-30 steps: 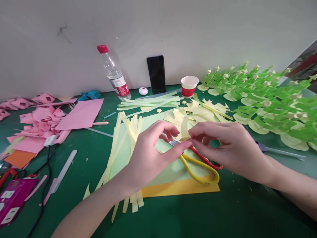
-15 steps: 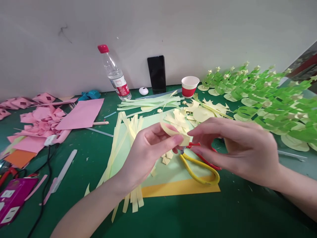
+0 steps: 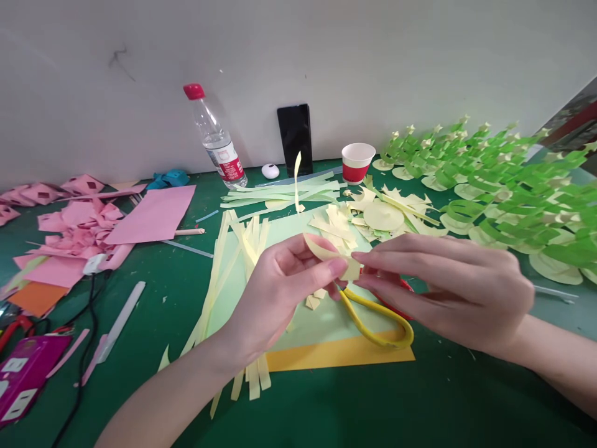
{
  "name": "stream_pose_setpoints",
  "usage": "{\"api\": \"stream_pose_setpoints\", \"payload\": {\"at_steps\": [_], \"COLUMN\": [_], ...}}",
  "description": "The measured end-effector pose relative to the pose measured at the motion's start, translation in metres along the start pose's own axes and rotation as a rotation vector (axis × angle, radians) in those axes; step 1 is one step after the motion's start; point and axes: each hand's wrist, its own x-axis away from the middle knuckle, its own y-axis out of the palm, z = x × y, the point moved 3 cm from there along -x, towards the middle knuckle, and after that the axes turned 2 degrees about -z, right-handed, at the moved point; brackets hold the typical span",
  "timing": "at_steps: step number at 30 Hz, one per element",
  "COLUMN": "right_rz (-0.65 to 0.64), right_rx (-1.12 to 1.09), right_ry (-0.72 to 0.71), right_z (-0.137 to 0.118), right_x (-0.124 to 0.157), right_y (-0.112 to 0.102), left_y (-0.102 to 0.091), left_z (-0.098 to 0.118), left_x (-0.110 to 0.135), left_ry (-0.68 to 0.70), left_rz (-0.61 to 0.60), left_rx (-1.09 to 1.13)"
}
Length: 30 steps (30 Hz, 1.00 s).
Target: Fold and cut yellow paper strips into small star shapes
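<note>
A pale yellow paper strip (image 3: 352,270), folded into a small flat knot at one end, is pinched between the thumb and fingers of my left hand (image 3: 298,274). My right hand (image 3: 443,286) meets it from the right, thumb and fingertips closed on the folded end's edge. Above my left hand rises a long curling tail (image 3: 297,180), apparently of this same strip. Under the hands lie scissors (image 3: 373,323) with yellow and red handles, their blades mostly hidden. Several folded yellow pieces (image 3: 333,224) and a bundle of loose strips (image 3: 252,239) rest on a pale green sheet (image 3: 298,330).
Along the wall stand a bottle (image 3: 219,149), a phone (image 3: 295,134) and a paper cup (image 3: 358,165). Green paper plants with stars (image 3: 508,186) crowd the right. Pink paper pieces (image 3: 84,224), a glue stick (image 3: 121,320) and a purple power strip (image 3: 32,373) lie left.
My right fingertips have closed in on the folded end and the hand has flattened. The strip's long tail has swung left and now stands upright.
</note>
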Motion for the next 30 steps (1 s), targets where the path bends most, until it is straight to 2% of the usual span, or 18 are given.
{"api": "stream_pose_setpoints", "payload": {"at_steps": [4, 7, 10, 13, 17, 21, 25, 30], "right_rz": [-0.131, -0.193, -0.228, -0.218, -0.244, -0.244, -0.223, -0.188], "right_rx": [-0.361, -0.599, -0.806, -0.885, -0.855, -0.858, -0.836, -0.772], "right_ry": [0.296, 0.465, 0.601, 0.679, 0.733, 0.737, 0.683, 0.645], "right_z": [0.007, 0.009, 0.011, 0.014, 0.016, 0.015, 0.011, 0.009], "right_x": [-0.001, 0.002, 0.006, 0.006, 0.006, 0.007, 0.007, 0.007], "right_y": [0.006, 0.013, 0.018, 0.018, 0.016, 0.017, 0.018, 0.018], "left_y": [-0.001, -0.001, -0.002, -0.002, 0.001, 0.002, 0.000, -0.001], "left_z": [0.000, -0.001, -0.003, -0.002, 0.003, 0.006, 0.006, 0.008], "left_x": [0.001, 0.002, 0.003, 0.003, 0.004, 0.006, 0.007, 0.008], "left_ry": [0.038, 0.061, 0.072, 0.073, 0.142, 0.230, 0.314, 0.317], "left_rz": [0.003, 0.025, 0.046, 0.032, 0.046, 0.120, 0.191, 0.199], "left_rx": [-0.039, -0.116, -0.182, -0.238, -0.383, -0.487, -0.575, -0.551]}}
